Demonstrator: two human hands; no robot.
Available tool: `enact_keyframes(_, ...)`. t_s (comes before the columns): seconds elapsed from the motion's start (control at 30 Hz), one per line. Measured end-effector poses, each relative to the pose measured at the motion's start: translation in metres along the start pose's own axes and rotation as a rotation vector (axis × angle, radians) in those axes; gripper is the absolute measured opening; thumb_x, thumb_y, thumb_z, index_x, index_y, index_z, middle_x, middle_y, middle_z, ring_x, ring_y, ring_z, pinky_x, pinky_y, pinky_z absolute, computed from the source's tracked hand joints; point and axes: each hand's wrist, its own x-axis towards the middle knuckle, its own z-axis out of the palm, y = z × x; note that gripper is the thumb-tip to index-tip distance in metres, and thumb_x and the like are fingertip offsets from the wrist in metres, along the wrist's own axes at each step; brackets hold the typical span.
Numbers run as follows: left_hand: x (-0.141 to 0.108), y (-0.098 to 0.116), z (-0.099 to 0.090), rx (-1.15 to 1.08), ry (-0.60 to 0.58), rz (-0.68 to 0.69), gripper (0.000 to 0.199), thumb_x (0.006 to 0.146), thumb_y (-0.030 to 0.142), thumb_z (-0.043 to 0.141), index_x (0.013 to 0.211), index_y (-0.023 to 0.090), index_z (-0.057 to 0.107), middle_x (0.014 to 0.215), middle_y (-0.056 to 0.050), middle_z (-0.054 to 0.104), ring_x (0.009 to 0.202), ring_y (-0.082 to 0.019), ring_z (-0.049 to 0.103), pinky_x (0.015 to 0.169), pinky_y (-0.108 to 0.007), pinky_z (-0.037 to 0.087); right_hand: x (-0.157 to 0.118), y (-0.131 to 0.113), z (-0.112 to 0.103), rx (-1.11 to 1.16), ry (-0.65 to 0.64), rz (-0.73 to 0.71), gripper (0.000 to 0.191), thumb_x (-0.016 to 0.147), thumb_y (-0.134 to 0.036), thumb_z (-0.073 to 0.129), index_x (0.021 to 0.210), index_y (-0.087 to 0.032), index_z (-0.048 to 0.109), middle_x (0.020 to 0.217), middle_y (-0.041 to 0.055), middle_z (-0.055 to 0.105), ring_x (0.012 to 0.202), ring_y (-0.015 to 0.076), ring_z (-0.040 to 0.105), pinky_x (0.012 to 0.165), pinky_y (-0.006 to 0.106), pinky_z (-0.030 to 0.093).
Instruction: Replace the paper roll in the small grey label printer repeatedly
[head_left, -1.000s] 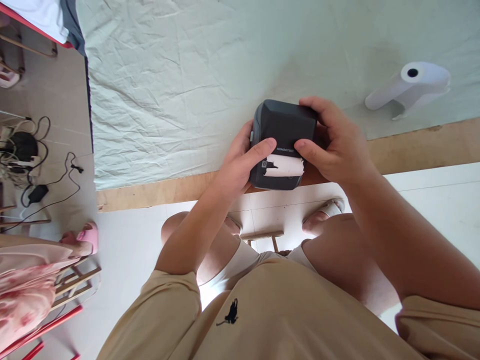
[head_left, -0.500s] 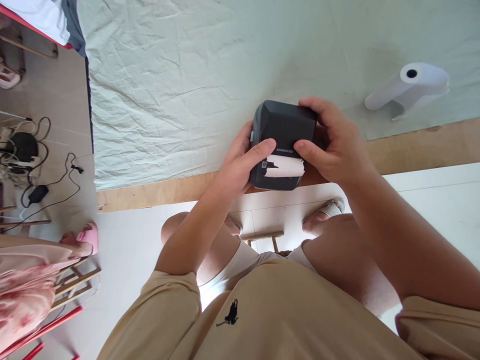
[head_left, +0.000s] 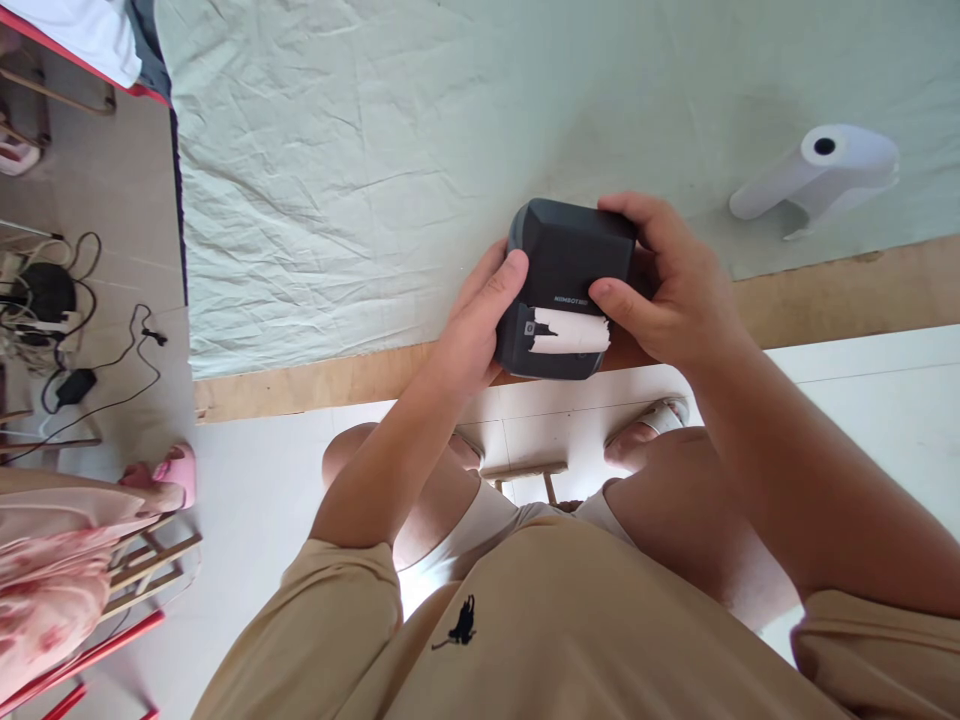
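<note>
Between my two hands is a black label printer (head_left: 574, 245) marked NIIMBOT, held over the table's near edge. A strip of white paper (head_left: 570, 331) with a torn left end sticks out of its slot. My left hand (head_left: 484, 310) grips the printer's left side, its thumb at the side edge of the top. On the other side, my right hand (head_left: 671, 285) holds the right edge, thumb on the top near the lettering and fingers curled round the far corner. The printer's underside is hidden.
On the right of the cloth-covered table (head_left: 337, 180) stands a white paper roll (head_left: 776, 180), partly unwound. Tangled cables (head_left: 49, 300) and a black adapter (head_left: 76, 386) lie at the left. Another person's foot in a pink slipper (head_left: 178, 475) is near a wooden stool (head_left: 154, 565).
My left thumb has slid left, from beside the lettering to the printer's left edge. The printer and my right hand are nearly where they were.
</note>
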Motion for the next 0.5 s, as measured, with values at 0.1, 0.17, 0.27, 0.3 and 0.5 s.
enact_keyframes(0.1, 0.002, -0.002, -0.004, -0.018, -0.033, -0.007, 0.043, 0.096, 0.066, 0.059, 0.105, 0.025, 0.070, 0.113, -0.005, 0.079, 0.142, -0.034, 0.065, 0.102, -0.044, 0.068, 0.000, -0.001, -0.001, 0.001, -0.013, 0.000, 0.071, 0.087, -0.069, 0.064, 0.146, -0.031, 0.053, 0.131, 0.0077, 0.069, 0.101, 0.0245, 0.070, 0.090, 0.044, 0.064)
enact_keyframes(0.17, 0.004, -0.004, -0.008, -0.043, -0.035, -0.006, 0.040, 0.099, 0.062, 0.057, 0.106, 0.025, 0.070, 0.112, -0.003, 0.080, 0.138, -0.031, 0.067, 0.103, -0.040, 0.066, 0.000, -0.001, -0.002, -0.012, -0.017, -0.004, 0.071, 0.087, -0.067, 0.065, 0.147, -0.030, 0.052, 0.131, 0.0080, 0.069, 0.102, 0.0248, 0.070, 0.091, 0.044, 0.064)
enact_keyframes(0.27, 0.006, -0.007, -0.012, -0.067, -0.020, 0.013, 0.032, 0.102, 0.053, 0.055, 0.106, 0.025, 0.071, 0.116, -0.002, 0.080, 0.133, -0.027, 0.069, 0.105, -0.037, 0.065, 0.000, -0.001, -0.002, -0.038, -0.017, 0.000, 0.071, 0.088, -0.067, 0.064, 0.147, -0.030, 0.052, 0.130, 0.0080, 0.069, 0.103, 0.0253, 0.070, 0.091, 0.044, 0.064)
enact_keyframes(0.3, 0.007, -0.007, -0.012, -0.065, -0.019, 0.019, 0.031, 0.102, 0.050, 0.055, 0.106, 0.024, 0.071, 0.116, -0.002, 0.080, 0.133, -0.026, 0.070, 0.105, -0.038, 0.065, 0.000, -0.001, -0.002, -0.048, -0.019, -0.001, 0.071, 0.088, -0.067, 0.064, 0.147, -0.030, 0.052, 0.129, 0.0081, 0.069, 0.103, 0.0255, 0.070, 0.091, 0.044, 0.063)
enact_keyframes(0.5, 0.008, -0.007, -0.013, -0.060, -0.027, 0.023, 0.033, 0.103, 0.052, 0.053, 0.106, 0.026, 0.073, 0.103, -0.002, 0.081, 0.129, -0.029, 0.072, 0.105, -0.044, 0.065, 0.000, -0.005, -0.002, -0.072, -0.008, -0.027, 0.070, 0.092, -0.071, 0.056, 0.146, -0.028, 0.052, 0.130, 0.0089, 0.068, 0.107, 0.0257, 0.070, 0.095, 0.045, 0.063)
